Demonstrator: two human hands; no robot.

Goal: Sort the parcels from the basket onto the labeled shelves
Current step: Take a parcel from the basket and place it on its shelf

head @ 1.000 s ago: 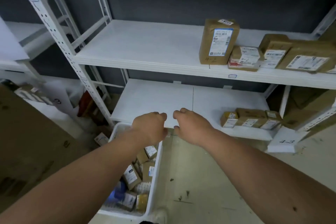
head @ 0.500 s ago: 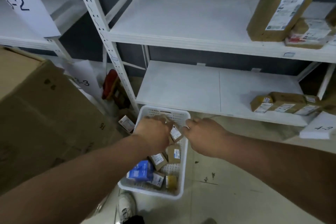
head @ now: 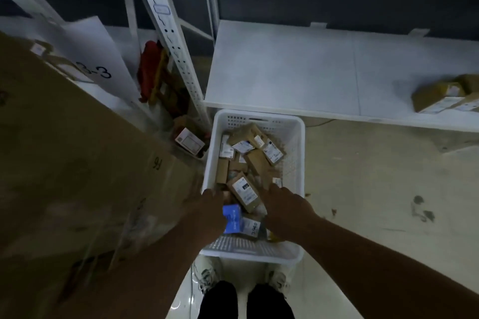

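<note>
White basket [head: 295, 142], on floor: brown parcels [head: 243, 190]. Left hand [head: 211, 211], right hand [head: 286, 211] inside; fingers' state indiscernible.

I'm in a parcel stockroom / sorting area. White slotted-steel shelving [head: 337, 72] at 12–2 o'clock w/ labelled brown parcels [head: 445, 96] at 2. Paper sign "3-3" [head: 98, 70] at 10, big cardboard carton [head: 77, 163] at 9, white basket [head: 295, 163] of small pkgs dead ahead on a bare scuffed floor [head: 375, 189].
</note>
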